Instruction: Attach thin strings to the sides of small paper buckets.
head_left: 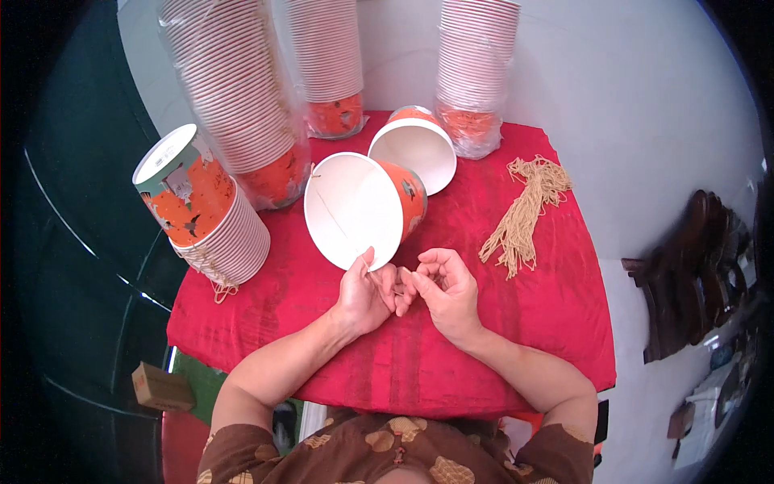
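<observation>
A white-lined paper bucket (355, 214) with an orange printed outside lies on its side, its mouth toward me. A thin string (329, 208) crosses its mouth from the upper left rim down toward my left hand. My left hand (372, 292) is closed at the bucket's lower rim, thumb against the edge and the other fingers curled below. Just right of it, my right hand (448, 294) is closed in a pinch, its fingertips close to the left fingers. Whatever lies in that pinch is too fine to make out. Behind stands a second paper bucket (415, 153), tipped over.
A bundle of tan strings (526, 211) lies on the red tablecloth (556, 323) at the right. Tall wrapped stacks of buckets (234, 89) line the back. At left, an upside-down bucket (189, 189) tops a stack with strings hanging from it. A cardboard box (161, 387) sits low left.
</observation>
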A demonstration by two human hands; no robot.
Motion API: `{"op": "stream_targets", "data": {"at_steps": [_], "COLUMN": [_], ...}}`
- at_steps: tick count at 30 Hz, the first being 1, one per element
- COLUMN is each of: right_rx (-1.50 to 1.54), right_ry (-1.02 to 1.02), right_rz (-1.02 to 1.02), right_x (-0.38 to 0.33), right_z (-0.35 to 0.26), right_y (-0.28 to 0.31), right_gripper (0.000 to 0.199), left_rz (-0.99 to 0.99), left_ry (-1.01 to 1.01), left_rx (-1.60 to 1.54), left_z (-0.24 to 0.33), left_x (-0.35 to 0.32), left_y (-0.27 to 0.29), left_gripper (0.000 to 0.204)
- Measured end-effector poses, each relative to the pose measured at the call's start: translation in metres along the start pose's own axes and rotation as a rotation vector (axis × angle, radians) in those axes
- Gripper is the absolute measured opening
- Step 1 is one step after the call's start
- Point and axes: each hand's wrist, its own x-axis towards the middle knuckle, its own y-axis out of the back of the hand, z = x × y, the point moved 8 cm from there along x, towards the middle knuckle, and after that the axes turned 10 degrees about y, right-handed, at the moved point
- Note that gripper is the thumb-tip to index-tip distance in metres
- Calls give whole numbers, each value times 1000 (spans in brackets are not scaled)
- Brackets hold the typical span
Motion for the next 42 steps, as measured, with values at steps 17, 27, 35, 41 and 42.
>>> {"op": "stream_targets", "data": {"at_steps": [17, 27, 35, 41, 42], "right_rx": [-80, -36, -75, -87, -117], "right_ry": [90, 59, 80, 56, 67], "right_rz": [9, 35, 34, 24, 10], "right_x": [-4, -4, -4, -3, -3], "right_z": [-5, -3, -4, -5, -6], "right_y": [1, 1, 1, 1, 0], "right_gripper": [19, 17, 16, 16, 17], "left_rz": [-111, -106, -106, -102, -102], "left_ry": [97, 95, 95, 91, 91], "left_rx": [-4, -15, 1, -5, -5], "left_z": [-17, -18, -18, -20, -20], "left_x": [-4, -5, -4, -4, -4], "left_y": [-23, -22, -22, -20, -19], "left_gripper": [78, 79, 80, 80, 80]}}
